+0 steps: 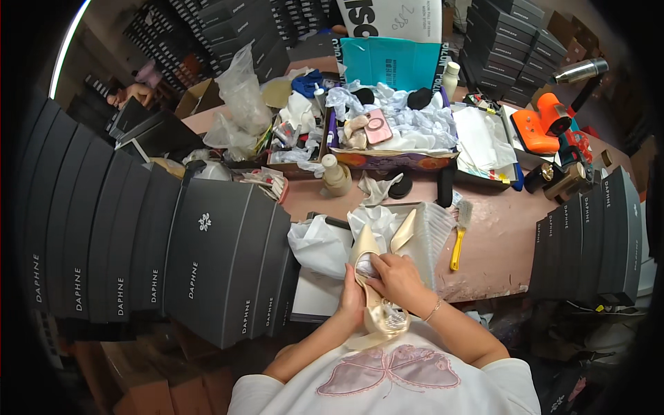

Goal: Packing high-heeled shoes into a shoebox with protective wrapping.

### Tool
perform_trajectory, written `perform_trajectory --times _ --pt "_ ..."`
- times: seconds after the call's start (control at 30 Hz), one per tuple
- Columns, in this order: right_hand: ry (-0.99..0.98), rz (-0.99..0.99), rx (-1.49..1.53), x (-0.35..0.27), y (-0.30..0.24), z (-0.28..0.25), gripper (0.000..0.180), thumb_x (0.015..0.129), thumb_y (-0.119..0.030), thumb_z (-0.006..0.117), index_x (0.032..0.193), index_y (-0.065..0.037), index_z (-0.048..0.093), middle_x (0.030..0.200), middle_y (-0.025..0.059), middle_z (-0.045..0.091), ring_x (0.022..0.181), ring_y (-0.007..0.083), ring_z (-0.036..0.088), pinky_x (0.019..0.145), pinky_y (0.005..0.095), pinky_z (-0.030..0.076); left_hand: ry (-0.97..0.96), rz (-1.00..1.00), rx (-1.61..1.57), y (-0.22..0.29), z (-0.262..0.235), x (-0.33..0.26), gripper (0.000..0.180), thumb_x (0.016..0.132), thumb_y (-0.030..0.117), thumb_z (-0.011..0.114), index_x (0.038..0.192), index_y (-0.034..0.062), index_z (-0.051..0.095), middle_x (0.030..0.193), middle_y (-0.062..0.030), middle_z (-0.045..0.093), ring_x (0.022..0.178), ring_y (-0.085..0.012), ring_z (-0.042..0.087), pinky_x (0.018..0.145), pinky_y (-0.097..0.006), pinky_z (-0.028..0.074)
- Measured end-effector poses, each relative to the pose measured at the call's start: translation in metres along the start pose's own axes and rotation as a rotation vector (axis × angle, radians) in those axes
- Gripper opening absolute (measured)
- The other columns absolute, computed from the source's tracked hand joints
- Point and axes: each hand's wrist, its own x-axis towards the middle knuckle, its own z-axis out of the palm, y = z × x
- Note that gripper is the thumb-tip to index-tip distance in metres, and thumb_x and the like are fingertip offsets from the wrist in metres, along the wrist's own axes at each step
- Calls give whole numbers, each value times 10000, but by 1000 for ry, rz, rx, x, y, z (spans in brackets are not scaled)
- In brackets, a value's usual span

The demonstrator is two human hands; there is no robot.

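A cream satin pointed shoe (367,241) with a strap and a shiny ornament at its heel end is tilted in front of my chest, toe pointing away. My left hand (351,299) wraps round its side. Into its opening reach the bent fingers of my right hand (399,282), closed on crumpled white tissue paper (365,263); the fingertips are partly hidden. Its matching shoe (404,233) lies just beyond, on translucent wrapping (430,236) over an open shoe box. Loose white tissue (318,242) spreads out left of the held shoe.
Dark shoe boxes stand in rows at left (211,256) and right (588,238). A yellow-handled brush (458,238) lies right of the shoes. Beyond are a cream bottle (335,176), a carton of crumpled paper (394,160) with a pink phone (377,126), and an orange tool (539,128).
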Motion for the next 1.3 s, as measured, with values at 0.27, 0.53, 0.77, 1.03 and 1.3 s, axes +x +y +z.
perform_trajectory --times 0.27,0.53,0.77,1.03,1.3 --pt "-277 195 360 4 15 9 493 740 -350 701 1084 -7 615 870 227 576 864 386 601 760 429 481 6 52 20 -27 -13 -11 692 929 642 297 1343 94 381 1293 -98 486 1182 -245 482 1005 -425 394" --pt "111 400 144 -22 70 -9 427 701 -213 734 1039 22 622 891 193 600 831 338 594 754 419 470 23 40 112 -3 -33 6 782 883 723 268 1275 72 453 1070 -84 562 907 -233 598 760 -389 527" --pt "-50 -302 -254 -7 29 25 264 704 -203 683 936 -102 610 846 61 580 772 230 587 684 354 433 -1 -27 88 -18 -3 -7 774 919 675 239 1408 79 305 1354 -104 443 1215 -240 458 1031 -393 366" --pt "37 -187 -83 -26 33 -15 190 696 -133 650 859 -59 588 711 67 554 648 242 583 615 384 465 93 9 132 -11 -30 1 825 839 783 250 1250 100 462 1049 -90 568 851 -234 582 716 -400 510" --pt "-206 60 716 -6 -12 2 520 904 -391 552 990 120 506 949 301 517 950 439 517 862 435 412 71 129 94 -23 -8 -4 780 872 730 297 1330 107 399 1260 -108 485 1128 -251 514 926 -408 460"
